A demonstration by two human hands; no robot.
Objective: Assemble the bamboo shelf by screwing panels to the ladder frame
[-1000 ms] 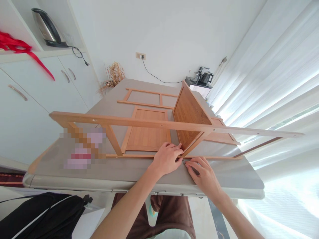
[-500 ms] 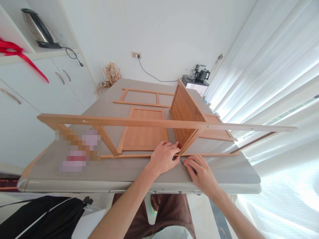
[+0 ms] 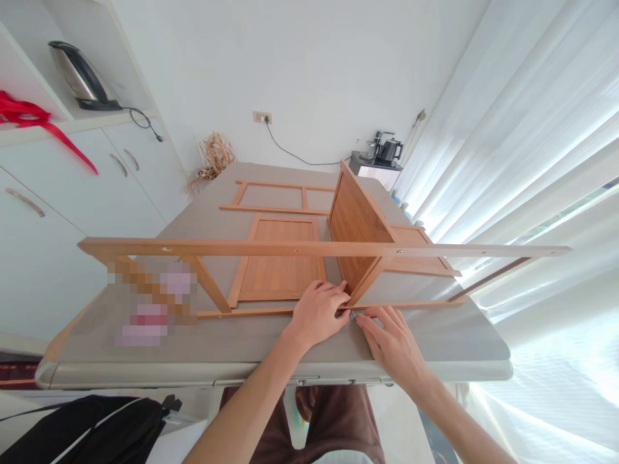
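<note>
Little has shifted: both hands stay at the same joint, so that joint still seems to be in work. The right hand [image 3: 391, 338] pinches a small, slim, silvery metal piece [image 3: 353, 316] at its fingertips. Left of it, the left hand [image 3: 319, 316] curls its fingers, grip unclear, where a light-brown wooden ladder-shaped frame [image 3: 271, 248] meets an upright brown wooden panel [image 3: 360, 222], just beyond those fingertips.

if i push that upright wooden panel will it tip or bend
The upright panel probably won't bend much: its flat board has edge strips. Standing on edge, it could tip sideways, though meeting the near frame may steady it.
</note>
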